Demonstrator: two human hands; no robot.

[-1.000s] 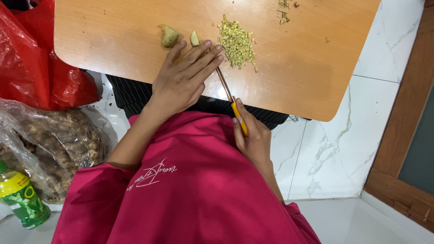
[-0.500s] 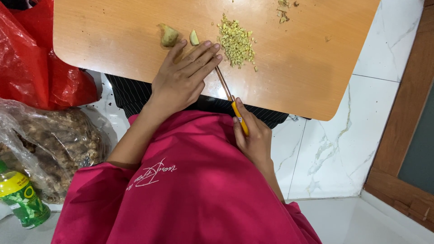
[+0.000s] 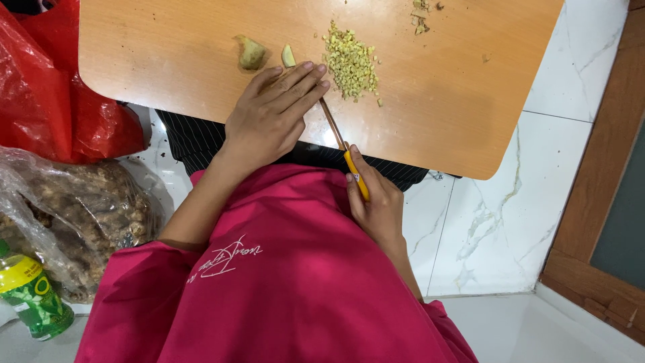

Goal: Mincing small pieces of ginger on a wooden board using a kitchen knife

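The right hand (image 3: pixel 379 205) grips a yellow-handled knife (image 3: pixel 342 144) beside the flat left hand (image 3: pixel 272 117) on the wooden board (image 3: pixel 457 101), near pale minced ginger (image 3: pixel 351 62).

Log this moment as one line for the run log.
left hand: flat on knife blade | right hand: grips yellow-handled knife | chopped pile beside blade | cutting board

To your left, beside the table's edge, a crumpled red plastic bag (image 3: pixel 47 101) sits on the floor. Just below it in the view lies a clear plastic bag (image 3: pixel 67 215), wrinkled and full of lumpy brown pieces. At the lower left corner, touching that clear bag, you have a green plastic bottle (image 3: pixel 30 299) with a yellow and green label (image 3: pixel 23 279) wrapped around it.
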